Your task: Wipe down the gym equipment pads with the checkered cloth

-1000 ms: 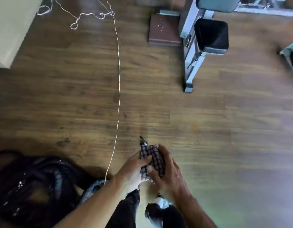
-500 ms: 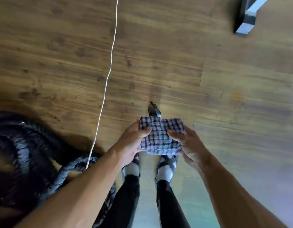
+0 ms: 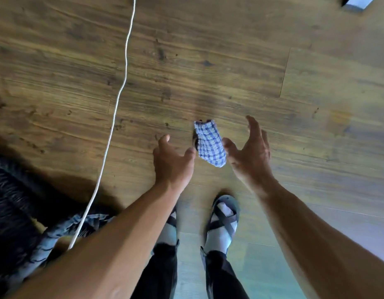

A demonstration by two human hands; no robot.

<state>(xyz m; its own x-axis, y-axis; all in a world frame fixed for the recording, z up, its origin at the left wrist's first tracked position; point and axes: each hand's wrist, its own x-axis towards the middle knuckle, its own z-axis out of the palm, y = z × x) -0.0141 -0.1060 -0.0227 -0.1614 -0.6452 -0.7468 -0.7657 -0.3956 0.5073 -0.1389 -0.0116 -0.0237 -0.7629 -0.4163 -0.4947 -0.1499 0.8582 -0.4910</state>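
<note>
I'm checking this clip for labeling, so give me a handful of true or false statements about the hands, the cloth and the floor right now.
1. Both hands are open, and neither grips the checkered cloth. True: the left hand and right hand flank it with fingers spread.
2. The cloth is spread flat across a gym pad. False: it is folded, between the hands, above the wooden floor; no pad is in view.
3. A white cord runs along the floor on the person's left. True.
4. The person is barefoot. False: strapped sandals over pale socks.
5. The cloth is blue and white. True.
</note>
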